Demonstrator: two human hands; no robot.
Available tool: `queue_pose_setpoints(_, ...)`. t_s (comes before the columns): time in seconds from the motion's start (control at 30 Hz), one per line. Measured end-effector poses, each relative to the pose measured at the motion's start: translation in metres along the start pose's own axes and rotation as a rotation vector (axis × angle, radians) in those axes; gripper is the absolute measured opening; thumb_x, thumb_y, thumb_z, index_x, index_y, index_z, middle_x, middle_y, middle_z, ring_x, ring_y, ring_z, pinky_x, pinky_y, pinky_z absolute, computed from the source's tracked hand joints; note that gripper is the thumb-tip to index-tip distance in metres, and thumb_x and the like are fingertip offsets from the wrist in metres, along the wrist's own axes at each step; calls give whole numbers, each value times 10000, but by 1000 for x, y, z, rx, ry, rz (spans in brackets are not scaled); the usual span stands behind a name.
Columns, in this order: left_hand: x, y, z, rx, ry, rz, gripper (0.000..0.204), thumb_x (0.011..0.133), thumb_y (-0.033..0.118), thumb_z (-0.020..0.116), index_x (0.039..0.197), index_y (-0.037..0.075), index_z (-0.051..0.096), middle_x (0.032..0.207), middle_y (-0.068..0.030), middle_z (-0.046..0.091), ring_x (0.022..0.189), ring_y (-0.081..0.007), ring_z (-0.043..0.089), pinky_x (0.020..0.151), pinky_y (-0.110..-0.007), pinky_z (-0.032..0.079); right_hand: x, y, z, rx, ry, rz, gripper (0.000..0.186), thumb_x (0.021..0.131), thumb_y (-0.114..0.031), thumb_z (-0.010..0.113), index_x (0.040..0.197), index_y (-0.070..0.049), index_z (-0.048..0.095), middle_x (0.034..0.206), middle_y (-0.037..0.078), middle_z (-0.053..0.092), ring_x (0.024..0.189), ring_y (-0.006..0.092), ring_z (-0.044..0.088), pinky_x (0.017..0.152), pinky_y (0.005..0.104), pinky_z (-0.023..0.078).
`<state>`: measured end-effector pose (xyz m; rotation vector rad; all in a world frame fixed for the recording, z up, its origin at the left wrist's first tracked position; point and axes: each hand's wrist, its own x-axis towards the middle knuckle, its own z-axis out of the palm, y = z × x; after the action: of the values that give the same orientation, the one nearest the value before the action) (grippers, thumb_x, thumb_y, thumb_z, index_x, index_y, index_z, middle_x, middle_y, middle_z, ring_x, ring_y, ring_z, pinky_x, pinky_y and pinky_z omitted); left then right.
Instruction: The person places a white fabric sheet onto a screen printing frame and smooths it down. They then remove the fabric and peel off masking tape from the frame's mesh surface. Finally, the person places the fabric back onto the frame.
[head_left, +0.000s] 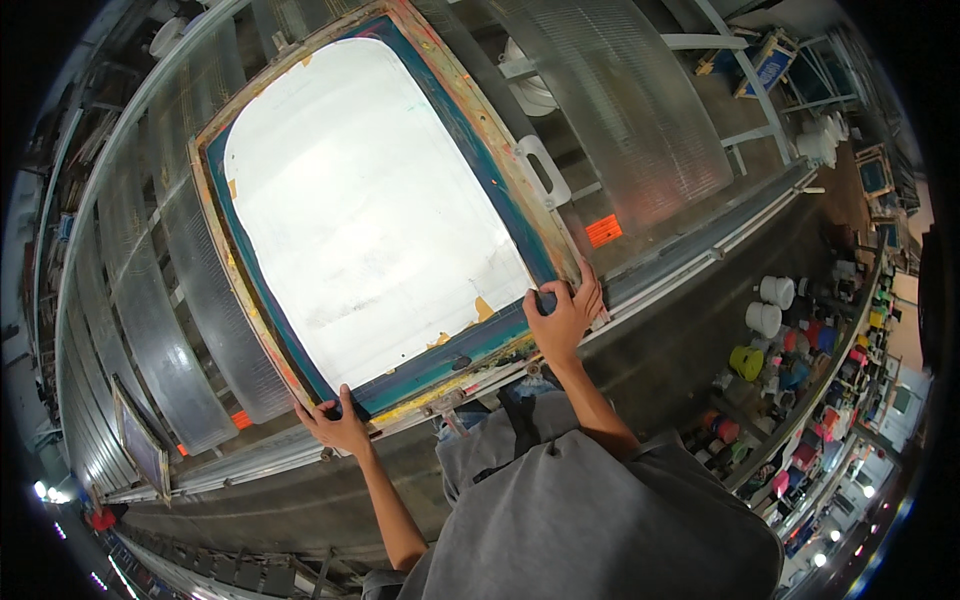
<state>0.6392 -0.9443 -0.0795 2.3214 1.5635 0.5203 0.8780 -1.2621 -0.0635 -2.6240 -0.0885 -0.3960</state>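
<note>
Forearms [600, 415] outstretched — left hand [343, 430], right hand [560, 322] gripping the frame [487, 118] near its corners.

Our left grip [345, 432] and right grip [562, 320] hold the near corners of a wooden frame [497, 150] surrounding a white panel [365, 200].

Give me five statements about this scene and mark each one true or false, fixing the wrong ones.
1. The left hand grips the wooden frame's near left corner. True.
2. The right hand hangs free of the frame. False: the right hand grips the near right corner.
3. The frame's middle is black. False: a white area fills most of it.
4. An orange piece shows right of the frame. True.
5. The person's top is grey. True.
</note>
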Motion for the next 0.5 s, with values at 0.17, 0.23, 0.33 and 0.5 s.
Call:
queue_pose_setpoints(0.17,0,3,-2,31,38,32,497,773,484,871,770,72,593,1575,-154,444,1313,-387,515,1054,-491,397,0,-2,0,-4,1,5,221,763,-228,801,822,-132,611,1490,145,434,1359,410,390,1118,563,285)
queue_pose_setpoints(0.23,1,4,-3,25,34,37,493,770,475,876,771,72,593,1573,-162,446,1318,-391,514,1060,-491,394,-1,-1,1,-6,-2,12,219,762,-228,801,819,-134,612,1487,146,436,1357,410,391,1113,563,287)
queue_pose_setpoints(0.33,2,7,-5,-92,13,35,483,760,449,890,771,69,592,1563,-183,452,1315,-402,522,1062,-490,396,-1,0,1,-22,11,11,214,760,-224,802,814,-137,614,1481,149,442,1354,411,400,1111,550,292)
queue_pose_setpoints(0.5,0,10,-5,-43,63,69,447,750,409,898,764,71,606,1541,-207,473,1263,-416,554,1011,-483,426,1,-2,1,-34,26,-16,212,756,-219,804,821,-136,620,1458,157,461,1337,414,421,1098,528,313)
